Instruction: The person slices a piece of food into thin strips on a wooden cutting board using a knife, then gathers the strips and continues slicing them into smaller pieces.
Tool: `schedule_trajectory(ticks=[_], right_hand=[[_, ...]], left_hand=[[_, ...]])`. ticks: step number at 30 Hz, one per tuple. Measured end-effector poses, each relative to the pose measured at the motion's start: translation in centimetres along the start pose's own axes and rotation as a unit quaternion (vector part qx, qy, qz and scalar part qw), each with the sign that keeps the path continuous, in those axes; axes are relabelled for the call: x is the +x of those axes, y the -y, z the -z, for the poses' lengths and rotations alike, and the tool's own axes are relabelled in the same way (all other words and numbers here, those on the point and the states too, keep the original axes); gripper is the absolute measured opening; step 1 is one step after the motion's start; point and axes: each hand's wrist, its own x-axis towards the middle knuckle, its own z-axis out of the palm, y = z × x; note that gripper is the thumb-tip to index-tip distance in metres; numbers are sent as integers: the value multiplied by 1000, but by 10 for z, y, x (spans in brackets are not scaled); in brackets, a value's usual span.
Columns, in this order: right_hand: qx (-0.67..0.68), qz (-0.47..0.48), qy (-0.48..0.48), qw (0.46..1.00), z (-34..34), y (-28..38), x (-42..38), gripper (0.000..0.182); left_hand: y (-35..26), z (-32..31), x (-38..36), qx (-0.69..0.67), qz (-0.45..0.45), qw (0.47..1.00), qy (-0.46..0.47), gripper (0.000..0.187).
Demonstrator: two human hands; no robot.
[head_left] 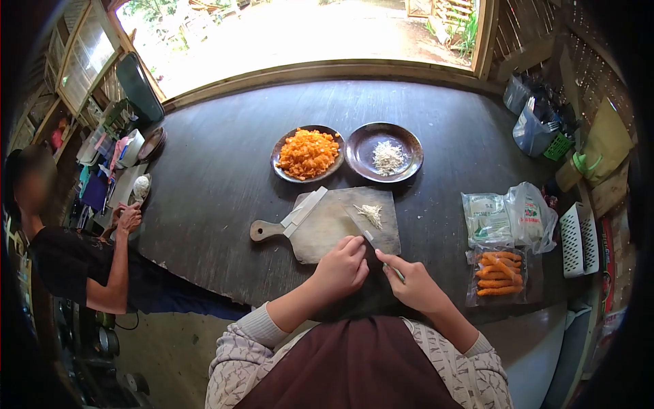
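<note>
My right hand (412,283) grips a knife (368,236) by its green handle, the blade lying over the wooden cutting board (320,240). Close to the blade, my left hand (343,264) is closed at the board's front edge; whatever its fingers hold is hidden. Long flat white strips (304,210) lie along the board's left side. Thin pale shreds (368,215) form a small pile at its upper right. Behind the board, one dark plate (354,153) carries more pale shreds (389,157). The plate (278,163) beside it holds a heap of small orange pieces (308,155).
To the right lie a clear bag of orange sticks (499,274), plastic packets (488,219) and a white perforated basket (580,240). A container with forks (533,129) stands at the back right. On the left, another person (75,266) handles something near a white round item (141,186).
</note>
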Motion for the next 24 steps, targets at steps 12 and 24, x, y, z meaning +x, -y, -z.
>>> schedule_trajectory(ticks=[12, 24], right_hand=[[6, 28, -10, 1000, -1, -3, -2, 35], [24, 8, -8, 1000, 2, -4, -3, 34]], left_hand=[[1, -1, 0, -16, 7, 1000, -4, 30], [0, -3, 0, -14, -1, 1000, -18, 28]])
